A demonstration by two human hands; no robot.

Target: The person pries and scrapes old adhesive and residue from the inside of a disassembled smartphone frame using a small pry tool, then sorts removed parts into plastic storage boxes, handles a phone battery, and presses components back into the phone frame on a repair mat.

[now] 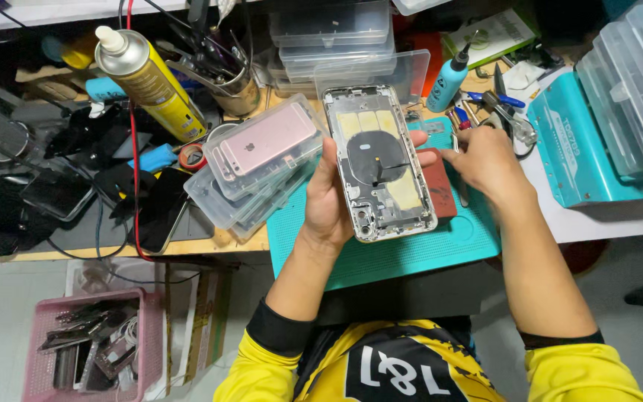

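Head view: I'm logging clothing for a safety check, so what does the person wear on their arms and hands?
Both hands, the left hand and the right hand, are bare: no gloves, rings or watch show. The forearms are uncovered. Yellow sleeves are pushed up to the elbows, each ending in a black cuff.

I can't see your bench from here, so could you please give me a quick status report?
Left hand holds opened phone housing, insides up. Right hand rests at green mat edge beside tweezers. Pink phone in clear trays left.

bright even overhead light, soft shadows, sharp focus, slight wide-angle edge bending
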